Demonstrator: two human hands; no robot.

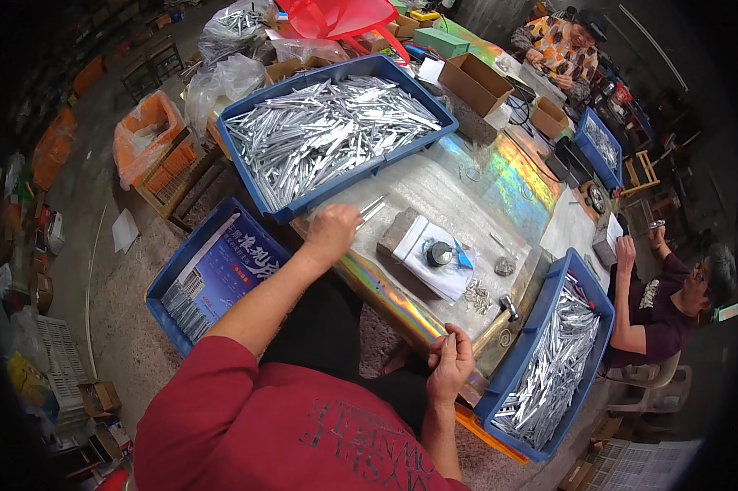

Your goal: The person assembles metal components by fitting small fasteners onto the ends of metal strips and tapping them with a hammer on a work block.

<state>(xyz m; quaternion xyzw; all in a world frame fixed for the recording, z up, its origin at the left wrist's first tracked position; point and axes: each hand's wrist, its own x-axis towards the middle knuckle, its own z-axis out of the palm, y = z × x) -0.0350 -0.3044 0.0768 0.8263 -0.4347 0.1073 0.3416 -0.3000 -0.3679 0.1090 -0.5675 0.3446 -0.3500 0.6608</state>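
Observation:
My left hand (334, 232) is closed at the near left of the worktable (434, 188), with slim silver metal rods (372, 208) sticking out past its fingers. At the table's near edge, my right hand (452, 365) is pinched shut; whatever its fingertips hold is too small to make out. Between the hands stands a block (396, 235) with white paper (444, 282) over it, a dark round container (439, 253) and a blue piece (465, 257) on top. Small metal pins (478, 296) lie in a loose pile beside it, near a small hammer (509, 308).
A large blue tray (444, 123) heaped with silver rods stands beyond my left hand. Another rod-filled blue tray (486, 404) is at my right, and a blue bin (158, 304) with a printed sheet sits lower left. Two people (672, 299) (561, 49) work at the right and far side.

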